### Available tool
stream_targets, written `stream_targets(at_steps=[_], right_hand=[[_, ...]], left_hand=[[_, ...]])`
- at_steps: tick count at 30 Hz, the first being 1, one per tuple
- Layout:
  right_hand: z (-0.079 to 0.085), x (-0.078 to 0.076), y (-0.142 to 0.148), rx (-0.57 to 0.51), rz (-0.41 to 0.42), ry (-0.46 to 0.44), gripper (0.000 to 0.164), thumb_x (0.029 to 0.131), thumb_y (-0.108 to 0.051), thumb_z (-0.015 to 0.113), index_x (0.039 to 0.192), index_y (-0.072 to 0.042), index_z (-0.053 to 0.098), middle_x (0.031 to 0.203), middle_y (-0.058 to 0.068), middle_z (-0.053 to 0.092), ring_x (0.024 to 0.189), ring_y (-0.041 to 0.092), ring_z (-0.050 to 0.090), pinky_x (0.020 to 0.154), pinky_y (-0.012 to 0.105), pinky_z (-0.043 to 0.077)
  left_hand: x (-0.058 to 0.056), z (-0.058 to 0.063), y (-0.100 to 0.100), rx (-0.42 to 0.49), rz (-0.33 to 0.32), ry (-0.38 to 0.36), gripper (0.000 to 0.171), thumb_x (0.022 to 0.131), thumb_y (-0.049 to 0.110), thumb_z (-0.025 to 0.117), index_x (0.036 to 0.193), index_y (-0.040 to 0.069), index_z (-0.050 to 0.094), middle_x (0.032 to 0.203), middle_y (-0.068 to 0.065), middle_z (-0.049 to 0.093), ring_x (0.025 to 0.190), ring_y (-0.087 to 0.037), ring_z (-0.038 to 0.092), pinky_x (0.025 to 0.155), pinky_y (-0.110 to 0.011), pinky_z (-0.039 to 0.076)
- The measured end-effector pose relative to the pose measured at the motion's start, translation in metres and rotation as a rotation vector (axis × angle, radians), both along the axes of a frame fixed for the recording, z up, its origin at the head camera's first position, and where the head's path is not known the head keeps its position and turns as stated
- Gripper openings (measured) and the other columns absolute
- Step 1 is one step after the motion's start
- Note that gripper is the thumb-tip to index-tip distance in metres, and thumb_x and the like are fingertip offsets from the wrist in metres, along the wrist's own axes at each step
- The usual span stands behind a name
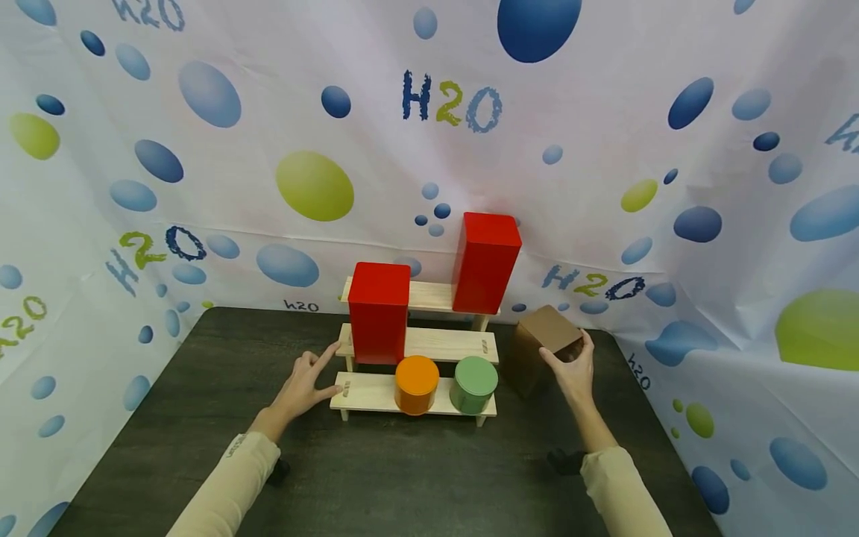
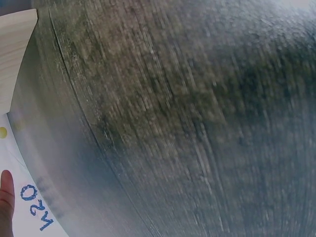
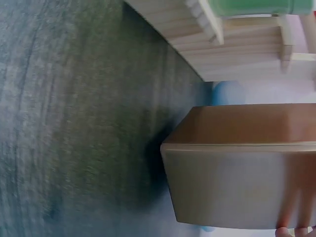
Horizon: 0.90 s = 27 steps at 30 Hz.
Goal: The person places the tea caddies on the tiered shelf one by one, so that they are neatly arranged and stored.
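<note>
My right hand [image 1: 573, 369] grips a brown box [image 1: 526, 354] by its top, thumb and fingers spread across its near right side. In the right wrist view the box [image 3: 232, 182] stands off the shelf's right side, fingertips [image 3: 284, 232] at its lower edge. My left hand [image 1: 302, 391] is at the left end of a three-step wooden shelf [image 1: 443, 344], index finger stretched toward the middle step and thumb toward the lowest. A red box [image 1: 379, 321] stands on the middle step, another red box [image 1: 486, 265] on the top one. An orange canister [image 1: 416, 388] and a green canister [image 1: 473, 388] stand on the lowest step.
The dark wood-grain table [image 1: 403, 477] runs under everything. A white curtain [image 1: 376, 149] with blue and green dots and H2O lettering closes off the back and both sides.
</note>
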State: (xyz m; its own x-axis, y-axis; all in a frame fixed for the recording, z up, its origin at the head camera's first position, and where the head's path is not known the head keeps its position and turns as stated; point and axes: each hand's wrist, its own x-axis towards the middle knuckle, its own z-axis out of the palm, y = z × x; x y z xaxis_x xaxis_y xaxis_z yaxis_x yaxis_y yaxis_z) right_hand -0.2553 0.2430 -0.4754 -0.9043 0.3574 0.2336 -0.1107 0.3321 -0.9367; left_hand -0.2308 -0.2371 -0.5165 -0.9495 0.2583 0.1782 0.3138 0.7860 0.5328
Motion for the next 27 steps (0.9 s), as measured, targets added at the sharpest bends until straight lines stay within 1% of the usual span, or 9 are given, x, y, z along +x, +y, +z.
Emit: stream_targets(at_steps=[4,8,11,15,18,22,24,27], right_hand=[[0.012,0.003,-0.001,0.020,0.008,0.032,0.085,0.074,-0.005,0.073,0.141,-0.003,0.020,0.130,0.020,0.037,0.114,0.030,0.040,0.092,0.044,0.035],[0.027,0.008,-0.003,0.025,0.018,0.051,0.086,0.075,-0.005,0.072,0.143,-0.006,0.019,0.132,0.020,0.036,0.116,0.031,0.039,0.094,0.045,0.034],[0.040,0.013,-0.005,0.027,0.018,0.044,0.085,0.077,-0.006,0.071,0.144,-0.008,0.019,0.132,0.019,0.036,0.117,0.031,0.039,0.094,0.044,0.034],[0.058,0.019,-0.007,0.029,0.015,0.052,0.085,0.077,-0.005,0.070,0.145,-0.011,0.019,0.133,0.015,0.036,0.117,0.028,0.041,0.094,0.041,0.037],[0.070,0.022,-0.010,0.029,0.018,0.090,0.083,0.076,-0.002,0.070,0.144,-0.010,0.022,0.132,0.012,0.037,0.116,0.022,0.041,0.095,0.036,0.037],[0.082,0.025,-0.013,0.031,0.024,0.136,0.081,0.074,0.001,0.069,0.142,-0.009,0.026,0.130,0.008,0.039,0.112,0.008,0.040,0.095,0.030,0.036],[0.087,0.027,-0.014,0.028,0.032,0.150,0.081,0.074,0.003,0.069,0.142,-0.008,0.027,0.130,0.006,0.038,0.111,0.004,0.039,0.095,0.030,0.036],[0.093,0.028,-0.015,0.024,0.046,0.154,0.081,0.073,0.005,0.068,0.142,-0.006,0.026,0.130,0.005,0.038,0.111,0.002,0.038,0.095,0.031,0.036]], left_hand=[[0.000,0.000,-0.002,-0.006,0.004,0.009,0.088,0.076,0.026,0.074,0.146,0.026,0.020,0.091,-0.011,0.033,0.082,-0.026,0.031,0.052,-0.028,0.030],[0.000,0.001,-0.002,0.001,0.007,0.008,0.087,0.076,0.026,0.074,0.146,0.023,0.023,0.091,-0.010,0.033,0.082,-0.026,0.032,0.053,-0.029,0.030],[0.000,0.001,-0.001,-0.003,0.012,-0.002,0.087,0.076,0.026,0.074,0.146,0.023,0.023,0.091,-0.010,0.033,0.082,-0.026,0.032,0.053,-0.029,0.030],[-0.001,0.002,0.000,-0.007,0.006,-0.022,0.087,0.077,0.027,0.073,0.146,0.026,0.020,0.092,-0.010,0.034,0.083,-0.026,0.032,0.052,-0.028,0.031],[-0.001,0.003,0.001,-0.010,0.006,-0.033,0.087,0.077,0.027,0.073,0.146,0.027,0.020,0.093,-0.011,0.034,0.084,-0.026,0.032,0.053,-0.028,0.031],[-0.002,0.003,0.001,-0.019,0.011,-0.034,0.087,0.077,0.027,0.074,0.146,0.027,0.020,0.093,-0.011,0.035,0.084,-0.025,0.032,0.053,-0.029,0.032],[-0.002,0.002,0.001,-0.019,0.012,-0.037,0.088,0.077,0.027,0.074,0.146,0.027,0.020,0.094,-0.011,0.035,0.084,-0.025,0.032,0.053,-0.028,0.032],[-0.001,0.001,0.001,-0.017,0.016,-0.047,0.088,0.077,0.027,0.073,0.146,0.028,0.019,0.094,-0.011,0.034,0.084,-0.025,0.032,0.052,-0.028,0.031]])
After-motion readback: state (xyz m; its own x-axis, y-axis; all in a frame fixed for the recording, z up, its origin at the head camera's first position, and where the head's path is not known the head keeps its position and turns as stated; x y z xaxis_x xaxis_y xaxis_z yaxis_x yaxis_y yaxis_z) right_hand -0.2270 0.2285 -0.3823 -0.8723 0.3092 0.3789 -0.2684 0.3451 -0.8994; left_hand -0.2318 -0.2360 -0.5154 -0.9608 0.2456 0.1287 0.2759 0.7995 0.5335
